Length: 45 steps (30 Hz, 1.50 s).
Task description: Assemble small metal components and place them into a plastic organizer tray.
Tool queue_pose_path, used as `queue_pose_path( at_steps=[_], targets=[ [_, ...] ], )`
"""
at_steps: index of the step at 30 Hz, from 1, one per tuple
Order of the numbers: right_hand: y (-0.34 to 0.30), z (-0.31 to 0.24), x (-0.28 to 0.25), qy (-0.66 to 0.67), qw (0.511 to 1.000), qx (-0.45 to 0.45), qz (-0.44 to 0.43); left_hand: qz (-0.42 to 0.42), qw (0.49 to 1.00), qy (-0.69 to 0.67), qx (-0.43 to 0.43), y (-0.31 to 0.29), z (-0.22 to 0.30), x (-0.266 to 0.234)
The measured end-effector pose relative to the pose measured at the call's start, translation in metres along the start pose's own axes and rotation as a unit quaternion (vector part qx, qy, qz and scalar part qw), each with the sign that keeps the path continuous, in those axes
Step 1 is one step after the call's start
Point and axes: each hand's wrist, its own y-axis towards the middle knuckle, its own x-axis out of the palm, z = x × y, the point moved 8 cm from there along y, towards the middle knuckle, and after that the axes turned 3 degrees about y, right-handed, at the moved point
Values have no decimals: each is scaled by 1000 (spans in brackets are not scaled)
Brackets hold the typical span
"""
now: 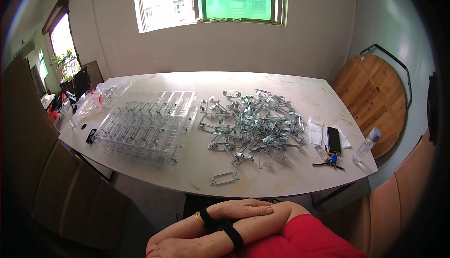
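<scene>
Left hand (241,209): laid over the right forearm (262,223), looking slack, grasping nothing visible.
Right hand (176,248): cut by the lower edge; cannot tell whether clenched or released.
Crossed arms (215,240): seemingly at rest, no handling step under way; uncrossing needed before any pickup.
Lone metal bracket (212,181): flat near the front edge of the tabletop (290,183); long axis left to right, right end slightly farther away.
Bracket heap (267,127): behind, tangled.
Clear plastic trays (140,127): left of the heap.

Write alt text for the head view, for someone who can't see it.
A person's arms are folded, left hand on the right arm, before a white table. On it, a heap of silvery brackets lies right of clear plastic trays, with a black phone and clear bottle farther right.
</scene>
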Motion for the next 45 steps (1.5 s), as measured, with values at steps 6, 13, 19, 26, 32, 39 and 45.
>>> queue_pose_path(
  at_steps=[6,13,19,26,32,39,45],
  targets=[
    [9,-5,-2,-13,1000,14,-20,-10,999,-40,17,10,2,-1],
    [4,-2,-4,5,1000,15,5,16,999,-22,25,7,0,-8],
    [3,-6,0,15,1000,15,2,67,996,56,18,-7,11,-11],
    [-6,8,-13,23,999,23,-4,104,993,-26,56,-23,11,-23],
    [-27,-10,-70,-36,990,134,15,401,913,-66,22,-98,13,-84],
    [-113,-21,-157,-72,940,305,136,591,797,117,50,-146,-13,-134],
    [-208,-44,-196,-17,817,470,334,598,748,286,-18,-139,-26,-126]
  ],
)
